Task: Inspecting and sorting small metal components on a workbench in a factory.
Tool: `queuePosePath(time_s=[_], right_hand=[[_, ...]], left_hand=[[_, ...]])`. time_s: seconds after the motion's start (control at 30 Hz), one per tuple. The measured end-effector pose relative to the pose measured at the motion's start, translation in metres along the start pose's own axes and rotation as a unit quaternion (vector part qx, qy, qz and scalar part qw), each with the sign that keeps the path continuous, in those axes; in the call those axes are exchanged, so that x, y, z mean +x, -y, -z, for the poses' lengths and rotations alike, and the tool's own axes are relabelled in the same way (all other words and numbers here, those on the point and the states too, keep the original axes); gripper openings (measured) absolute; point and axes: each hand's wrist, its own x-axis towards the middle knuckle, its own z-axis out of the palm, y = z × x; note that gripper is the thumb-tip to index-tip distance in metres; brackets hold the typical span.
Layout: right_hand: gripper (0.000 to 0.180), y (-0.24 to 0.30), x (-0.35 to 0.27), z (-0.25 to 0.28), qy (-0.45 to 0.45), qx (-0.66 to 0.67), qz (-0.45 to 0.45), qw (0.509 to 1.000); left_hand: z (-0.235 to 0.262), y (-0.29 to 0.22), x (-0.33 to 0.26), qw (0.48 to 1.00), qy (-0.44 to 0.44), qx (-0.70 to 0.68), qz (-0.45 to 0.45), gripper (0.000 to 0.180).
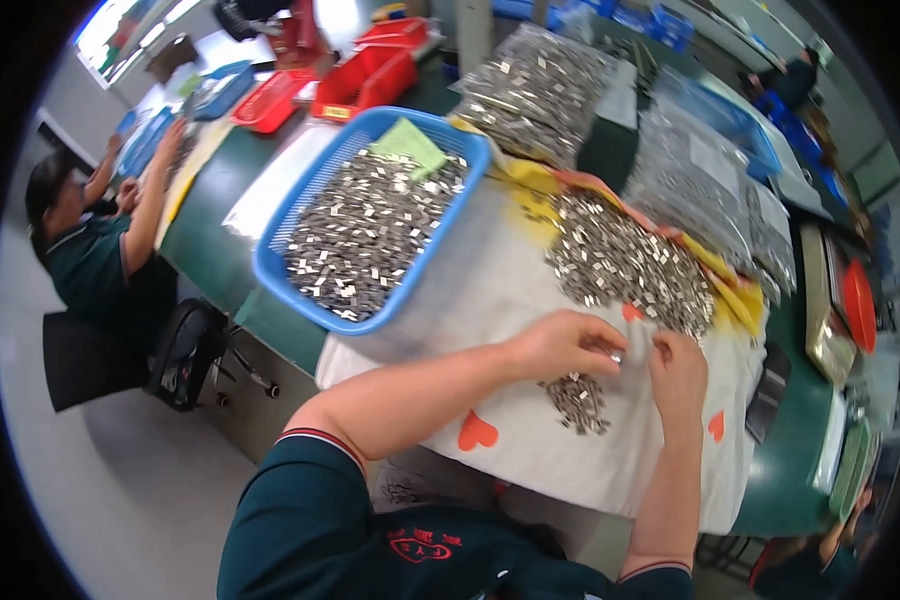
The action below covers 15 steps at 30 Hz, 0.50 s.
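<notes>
A small metal piece [617, 356], its long axis unclear, appears pinched in the grip of the left hand [560, 345], just left of the right hand [680, 372], whose hold cannot be told, near a small pile [578, 406] on the white cloth [620, 475].

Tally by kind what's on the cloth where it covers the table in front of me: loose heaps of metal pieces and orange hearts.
Heaps of metal pieces: 2 (one large, one small)
Orange hearts: 3 visible
Total: 5
</notes>
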Motion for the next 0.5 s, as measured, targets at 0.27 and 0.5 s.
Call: queuePosePath(time_s=[0.27, 0.5], right_hand=[[0.009, 0.042, -0.005, -0.002, 0.097, 0.448, -0.005, 0.889], [0.011, 0.045, -0.008, 0.002, 0.065, 0.438, -0.045, 0.895]], left_hand=[[0.008, -0.005, -0.01, 0.995, -0.05, -0.08, -0.037, 0.031], [0.005, -0.011, -0.008, 0.998, -0.039, -0.011, -0.038, 0.032]])
